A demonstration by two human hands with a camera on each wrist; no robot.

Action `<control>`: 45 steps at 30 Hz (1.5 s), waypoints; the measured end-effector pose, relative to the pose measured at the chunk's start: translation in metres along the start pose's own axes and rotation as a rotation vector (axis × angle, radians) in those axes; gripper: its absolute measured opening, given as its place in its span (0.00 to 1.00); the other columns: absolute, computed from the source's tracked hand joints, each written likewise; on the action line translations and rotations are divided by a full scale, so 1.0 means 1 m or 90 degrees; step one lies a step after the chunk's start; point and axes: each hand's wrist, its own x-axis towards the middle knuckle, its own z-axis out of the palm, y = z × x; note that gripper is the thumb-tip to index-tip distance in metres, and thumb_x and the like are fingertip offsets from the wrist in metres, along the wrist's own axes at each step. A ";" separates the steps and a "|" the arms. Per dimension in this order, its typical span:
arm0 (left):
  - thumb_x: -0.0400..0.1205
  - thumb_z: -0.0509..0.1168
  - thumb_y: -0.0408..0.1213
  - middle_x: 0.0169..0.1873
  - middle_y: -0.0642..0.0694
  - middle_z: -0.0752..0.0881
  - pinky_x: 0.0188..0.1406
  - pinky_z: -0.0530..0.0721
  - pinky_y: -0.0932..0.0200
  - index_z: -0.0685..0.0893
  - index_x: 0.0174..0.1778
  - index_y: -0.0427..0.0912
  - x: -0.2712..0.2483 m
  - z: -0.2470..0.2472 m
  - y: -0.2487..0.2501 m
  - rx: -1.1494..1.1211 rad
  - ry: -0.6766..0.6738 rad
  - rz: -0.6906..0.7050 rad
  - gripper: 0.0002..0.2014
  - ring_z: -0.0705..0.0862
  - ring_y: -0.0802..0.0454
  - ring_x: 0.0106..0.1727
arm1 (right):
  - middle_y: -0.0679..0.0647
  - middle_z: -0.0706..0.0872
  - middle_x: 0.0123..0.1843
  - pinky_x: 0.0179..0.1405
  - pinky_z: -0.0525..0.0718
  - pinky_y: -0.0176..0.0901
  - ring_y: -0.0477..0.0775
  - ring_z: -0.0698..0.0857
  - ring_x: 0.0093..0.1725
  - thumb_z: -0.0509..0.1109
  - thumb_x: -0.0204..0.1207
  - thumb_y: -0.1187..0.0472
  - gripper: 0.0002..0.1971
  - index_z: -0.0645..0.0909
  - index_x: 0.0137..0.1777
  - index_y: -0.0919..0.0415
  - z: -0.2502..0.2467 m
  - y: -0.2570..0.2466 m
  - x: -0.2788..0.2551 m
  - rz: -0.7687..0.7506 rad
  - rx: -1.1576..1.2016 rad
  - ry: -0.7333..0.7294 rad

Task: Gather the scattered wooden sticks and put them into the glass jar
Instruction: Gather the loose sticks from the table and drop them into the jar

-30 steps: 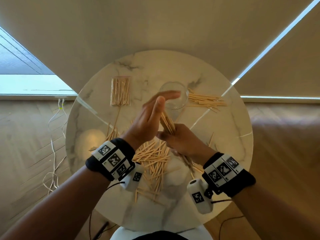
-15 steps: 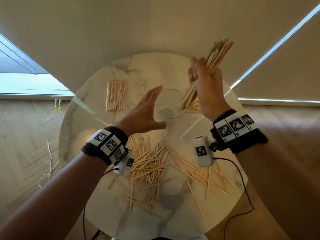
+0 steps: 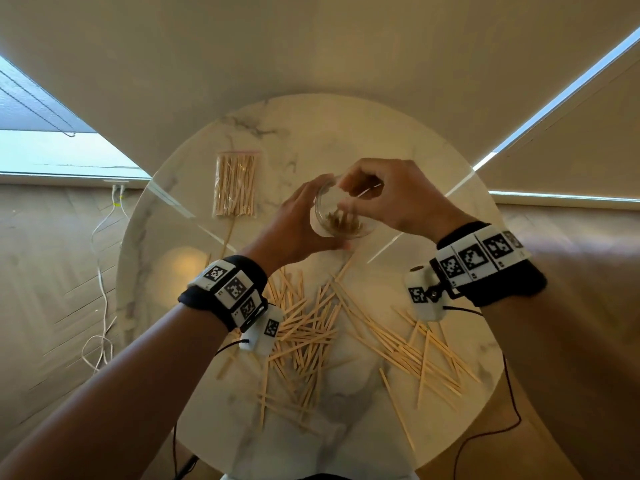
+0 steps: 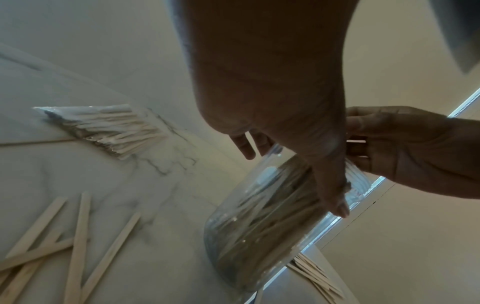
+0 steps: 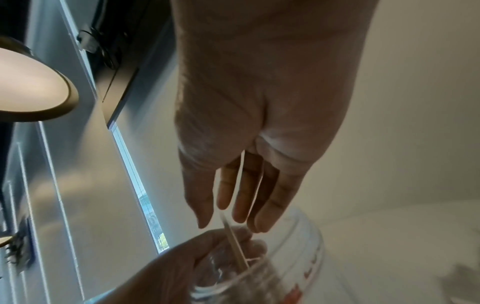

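On the round marble table (image 3: 349,133) my left hand (image 3: 298,223) grips the glass jar (image 3: 323,216) and tilts it towards my right hand. Thumb and fingers wrap the jar (image 4: 259,226), which holds a bunch of wooden sticks. My right hand (image 3: 391,195) hovers over the jar's mouth, and in the right wrist view its fingers (image 5: 246,195) hang nearly straight. One stick (image 5: 235,242) stands below them with its lower end in the jar (image 5: 298,257). Scattered sticks (image 3: 304,334) lie near me, with another spread (image 3: 415,351) to their right.
A clear bag of sticks (image 3: 235,185) lies at the back left of the table. A few sticks (image 4: 311,273) lie beyond the jar. White cables (image 3: 100,271) trail on the wooden floor to the left. A lamp shade (image 5: 31,96) shows in the right wrist view.
My right hand came down from high above the table to the jar's mouth, and the bundle it held is now in the jar. My left hand closed round the jar and tilted it.
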 end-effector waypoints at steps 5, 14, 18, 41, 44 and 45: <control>0.64 0.86 0.59 0.78 0.45 0.78 0.75 0.82 0.47 0.66 0.86 0.48 0.000 0.000 0.001 0.022 0.004 0.010 0.57 0.78 0.52 0.76 | 0.51 0.93 0.51 0.56 0.89 0.48 0.47 0.91 0.49 0.77 0.77 0.66 0.09 0.92 0.55 0.58 0.009 0.002 0.000 -0.072 -0.155 -0.104; 0.75 0.80 0.56 0.85 0.41 0.70 0.81 0.76 0.41 0.54 0.91 0.42 -0.024 0.001 0.005 0.048 0.006 -0.070 0.56 0.73 0.46 0.82 | 0.43 0.90 0.52 0.51 0.83 0.25 0.37 0.88 0.51 0.74 0.82 0.59 0.06 0.89 0.56 0.56 -0.013 -0.012 -0.042 -0.017 0.006 0.098; 0.83 0.74 0.53 0.83 0.43 0.71 0.80 0.77 0.40 0.64 0.87 0.47 -0.090 0.015 -0.011 0.067 -0.006 -0.182 0.40 0.73 0.46 0.81 | 0.41 0.89 0.51 0.48 0.80 0.23 0.38 0.87 0.51 0.74 0.81 0.55 0.04 0.87 0.55 0.50 0.001 0.036 -0.107 0.154 0.007 0.148; 0.74 0.67 0.74 0.73 0.44 0.71 0.73 0.71 0.32 0.70 0.79 0.61 -0.216 0.061 -0.031 0.399 -0.141 -0.204 0.39 0.71 0.33 0.74 | 0.61 0.72 0.60 0.51 0.80 0.56 0.70 0.78 0.57 0.81 0.65 0.53 0.33 0.67 0.63 0.63 0.186 0.071 -0.262 0.497 -0.183 -0.014; 0.76 0.71 0.64 0.69 0.44 0.75 0.67 0.77 0.35 0.74 0.77 0.58 -0.216 0.072 -0.026 0.392 -0.155 -0.175 0.34 0.77 0.33 0.69 | 0.65 0.77 0.60 0.52 0.82 0.57 0.70 0.81 0.56 0.78 0.73 0.55 0.28 0.72 0.68 0.67 0.209 0.063 -0.245 0.410 -0.140 0.033; 0.78 0.70 0.60 0.69 0.44 0.75 0.67 0.78 0.36 0.74 0.77 0.57 -0.211 0.077 -0.021 0.385 -0.155 -0.169 0.32 0.77 0.35 0.69 | 0.65 0.79 0.60 0.52 0.81 0.56 0.69 0.82 0.56 0.74 0.79 0.54 0.23 0.75 0.68 0.66 0.212 0.059 -0.235 0.381 -0.119 0.063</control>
